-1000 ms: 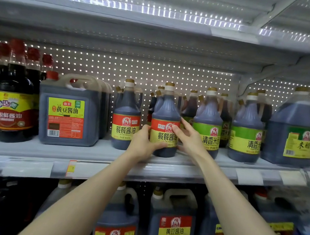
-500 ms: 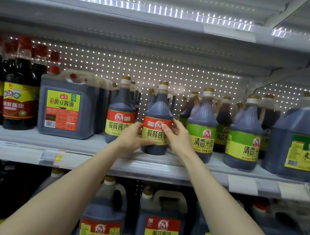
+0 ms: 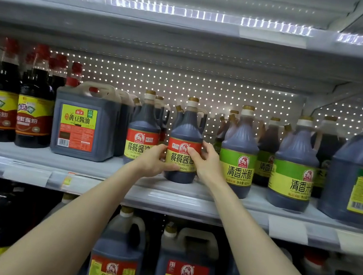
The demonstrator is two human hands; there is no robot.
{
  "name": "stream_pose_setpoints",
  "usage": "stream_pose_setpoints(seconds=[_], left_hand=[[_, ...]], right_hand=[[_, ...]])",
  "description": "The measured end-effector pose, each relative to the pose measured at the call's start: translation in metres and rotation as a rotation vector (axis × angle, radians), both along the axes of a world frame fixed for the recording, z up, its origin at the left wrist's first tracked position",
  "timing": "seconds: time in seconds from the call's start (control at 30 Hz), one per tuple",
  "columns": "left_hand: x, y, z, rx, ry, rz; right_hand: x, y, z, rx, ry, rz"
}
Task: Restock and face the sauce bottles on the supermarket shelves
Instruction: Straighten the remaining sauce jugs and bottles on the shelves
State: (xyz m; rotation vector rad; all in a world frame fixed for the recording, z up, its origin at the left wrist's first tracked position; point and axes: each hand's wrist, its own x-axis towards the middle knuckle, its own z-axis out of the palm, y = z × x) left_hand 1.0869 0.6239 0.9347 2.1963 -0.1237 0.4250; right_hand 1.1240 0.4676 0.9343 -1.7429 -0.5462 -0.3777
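Sauce bottle [image 3: 186, 126] upright on the shelf [image 3: 36, 156]: our left hand [image 3: 152, 160] grips its nine o'clock side, our right hand [image 3: 208, 162] its three.

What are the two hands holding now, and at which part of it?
Both hold the dark plastic sauce bottle with a red-and-yellow label by its labelled body: the left hand on its left side, the right hand on its right.
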Motion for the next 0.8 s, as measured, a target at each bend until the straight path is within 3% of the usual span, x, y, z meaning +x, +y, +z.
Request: stream_pose_setpoints(seconds=[0.8], left_hand=[[0.019,0.012,-0.008,0.014,-0.042,-0.034]], right_hand=[[0.015,0.008,-0.001,0.030,0.017,0.007]])
